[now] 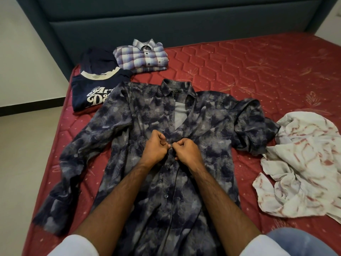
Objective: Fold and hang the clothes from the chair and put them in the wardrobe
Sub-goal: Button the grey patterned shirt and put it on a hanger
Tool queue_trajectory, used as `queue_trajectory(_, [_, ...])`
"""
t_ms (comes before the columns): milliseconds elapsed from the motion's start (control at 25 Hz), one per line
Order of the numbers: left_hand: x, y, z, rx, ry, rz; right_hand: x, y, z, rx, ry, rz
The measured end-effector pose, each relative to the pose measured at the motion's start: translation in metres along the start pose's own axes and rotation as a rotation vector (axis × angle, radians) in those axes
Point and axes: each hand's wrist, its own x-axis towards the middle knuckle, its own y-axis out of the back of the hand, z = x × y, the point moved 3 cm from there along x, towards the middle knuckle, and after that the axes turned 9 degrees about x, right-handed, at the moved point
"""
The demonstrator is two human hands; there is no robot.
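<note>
Two hands pinching the front opening of a dark patterned shirt spread on a bed.

The left hand and right hand meet knuckle to knuckle at mid-chest, each with fingers curled and clamped on an edge of the shirt at a button. The shirt lies face up on the red mattress, collar away from the viewer, both sleeves spread outward. Just beyond its left shoulder sits a folded navy T-shirt with white lettering, a folded checked shirt lies farther back near the blue headboard, and a crumpled white-and-red cloth rests beside the right sleeve.
</note>
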Motion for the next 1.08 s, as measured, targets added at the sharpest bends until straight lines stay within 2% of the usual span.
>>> queue_trajectory(80, [-0.001,0.003,0.003,0.078,-0.040,0.001,0.000,0.000,0.002,-0.002,0.000,-0.014])
queue_trajectory(200, [0.003,0.008,0.004,0.109,-0.033,-0.026,0.004,0.009,0.003,0.284,-0.055,-0.056])
queue_trajectory(280, [0.006,0.009,0.004,0.132,-0.014,-0.048,0.010,0.021,-0.006,0.327,0.028,0.033])
queue_trajectory(360, [0.007,0.007,0.004,0.164,-0.024,-0.049,0.019,0.029,-0.025,0.157,0.251,0.182])
queue_trajectory(440, [0.008,0.005,0.004,0.165,-0.046,-0.067,0.035,0.024,-0.039,-0.040,0.344,0.193])
queue_trajectory(600, [0.012,0.008,0.006,0.193,-0.082,-0.154,0.058,0.015,-0.038,-0.379,0.114,0.122])
queue_trajectory(680, [0.022,0.013,0.008,0.210,-0.117,-0.098,0.061,0.014,-0.039,-0.464,0.086,0.136])
queue_trajectory(800, [0.049,0.020,0.016,0.371,-0.222,0.022,0.058,0.009,-0.038,-0.523,0.139,0.190])
queue_trajectory(960, [0.080,0.005,0.028,0.442,-0.233,-0.003,0.059,0.014,-0.029,-0.342,0.146,0.213])
queue_trajectory(1080, [0.090,-0.002,0.023,0.260,-0.093,0.083,0.058,0.024,-0.018,0.026,0.147,0.250])
